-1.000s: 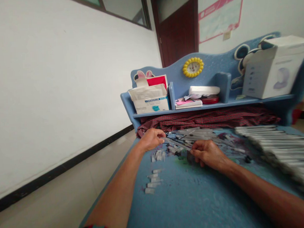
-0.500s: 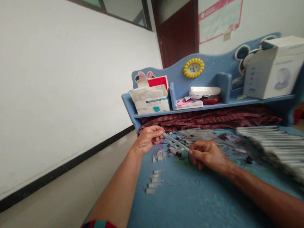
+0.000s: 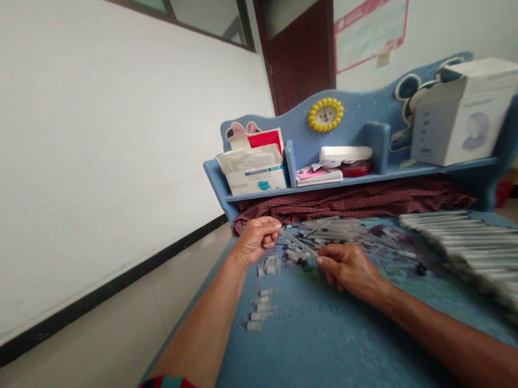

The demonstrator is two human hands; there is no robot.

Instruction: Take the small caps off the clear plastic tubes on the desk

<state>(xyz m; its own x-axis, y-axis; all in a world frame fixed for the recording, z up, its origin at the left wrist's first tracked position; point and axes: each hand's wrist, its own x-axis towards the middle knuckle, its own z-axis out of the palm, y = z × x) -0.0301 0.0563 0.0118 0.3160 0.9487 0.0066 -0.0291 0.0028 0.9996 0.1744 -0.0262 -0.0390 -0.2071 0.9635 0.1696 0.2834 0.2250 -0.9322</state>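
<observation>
My left hand [image 3: 257,237] and my right hand [image 3: 350,265] each pinch one end of a thin clear pen tube [image 3: 298,242], held slanting just above the blue desk [image 3: 315,333]. Both hands are closed on it. Behind them lies a loose heap of pen tubes and dark refills [image 3: 341,231]. Small clear caps [image 3: 270,265] lie under my left hand, and a few more clear caps [image 3: 258,310] sit nearer to me.
A long row of assembled pens [image 3: 477,248] fans along the desk's right side. A plaid cloth [image 3: 353,202] lies under the shelf, which carries a mask box [image 3: 256,171], papers, a red tin and a white carton [image 3: 462,113]. Floor and white wall lie left.
My left hand lifted off the pile with the tube's end, and both hands now hold the tube up between them. The view shifted slightly.
</observation>
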